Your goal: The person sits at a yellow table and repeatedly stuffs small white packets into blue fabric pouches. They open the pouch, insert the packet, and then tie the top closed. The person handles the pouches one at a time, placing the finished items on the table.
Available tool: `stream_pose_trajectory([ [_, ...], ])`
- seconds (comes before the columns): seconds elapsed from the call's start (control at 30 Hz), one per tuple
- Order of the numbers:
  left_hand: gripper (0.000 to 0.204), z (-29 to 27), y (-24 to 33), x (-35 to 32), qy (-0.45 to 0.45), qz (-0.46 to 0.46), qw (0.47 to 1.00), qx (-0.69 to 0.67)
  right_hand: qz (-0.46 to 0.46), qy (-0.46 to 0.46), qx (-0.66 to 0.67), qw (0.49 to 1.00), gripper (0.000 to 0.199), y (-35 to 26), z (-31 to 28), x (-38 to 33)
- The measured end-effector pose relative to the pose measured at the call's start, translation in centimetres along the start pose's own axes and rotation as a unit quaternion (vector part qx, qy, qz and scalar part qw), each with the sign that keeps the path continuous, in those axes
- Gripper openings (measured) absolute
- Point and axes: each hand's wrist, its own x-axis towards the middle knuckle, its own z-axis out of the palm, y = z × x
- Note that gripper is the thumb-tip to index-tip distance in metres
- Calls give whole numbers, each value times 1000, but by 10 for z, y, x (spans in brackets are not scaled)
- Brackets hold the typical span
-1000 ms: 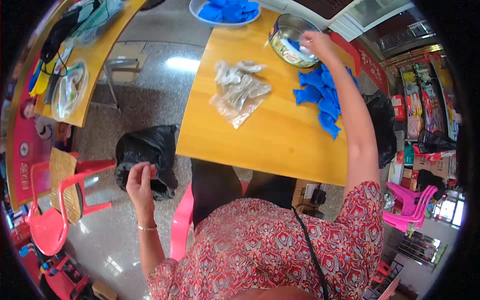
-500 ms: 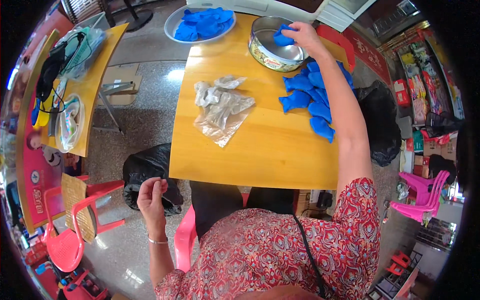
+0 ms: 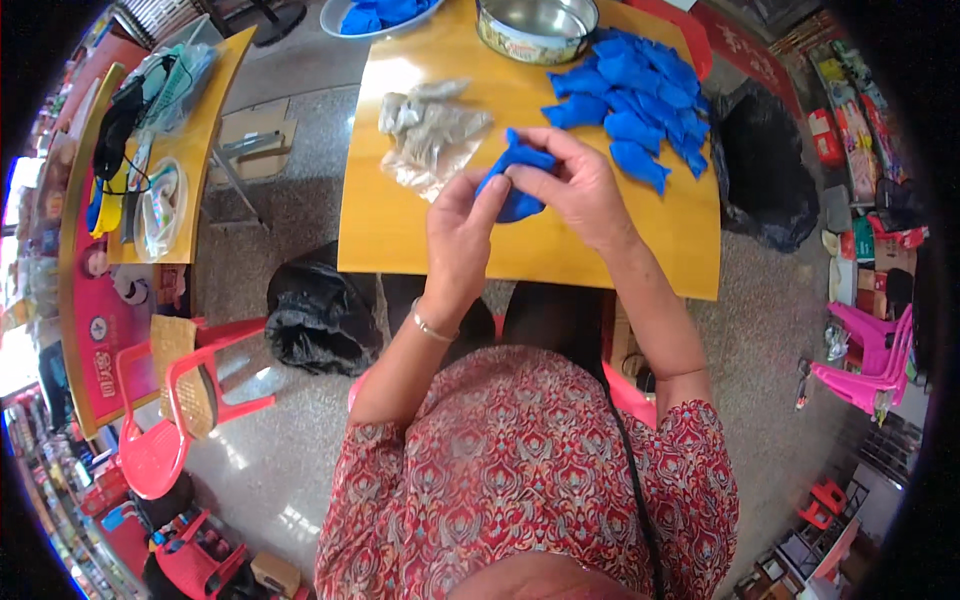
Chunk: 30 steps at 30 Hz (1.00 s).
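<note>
Pinching 1 blue piece (image 3: 518,178) between them, left hand (image 3: 462,232) and right hand (image 3: 572,183) hover near the table's front edge (image 3: 520,268).

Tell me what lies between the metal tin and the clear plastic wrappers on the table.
Only bare yellow tabletop separates the metal tin from the clear plastic wrappers, as the head view shows.

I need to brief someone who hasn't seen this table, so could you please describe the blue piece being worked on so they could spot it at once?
Start at the yellow wooden table. Near its front edge, the left hand and right hand meet over one blue piece, pinching it between their fingers. The other blue pieces lie loose in a pile by the round metal tin; this is the only one held.
</note>
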Motion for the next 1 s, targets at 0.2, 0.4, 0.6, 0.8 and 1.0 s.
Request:
stream_pose_trajectory([
  [0.2, 18, 6, 13, -27, -18, -85, 990, -112, 21, 41, 96, 994, 37, -4, -6, -42],
  [0.4, 25, 6, 18, -44, -27, -134, 983, -125, -6, 72, 78, 994, 21, -2, 4, -49],
  [0.6, 21, 10, 15, -47, 6, -92, 993, -72, 16, 91, 47, 995, 14, 3, 9, -55],
  [0.8, 20, -8, 10, -42, -27, -197, 964, -178, 14, 109, 11, 994, 18, -4, 8, -62],
  [1.0, 24, -16, 17, -37, -48, -242, 962, -117, -332, -10, -436, 837, 20, -18, 5, -51],
])
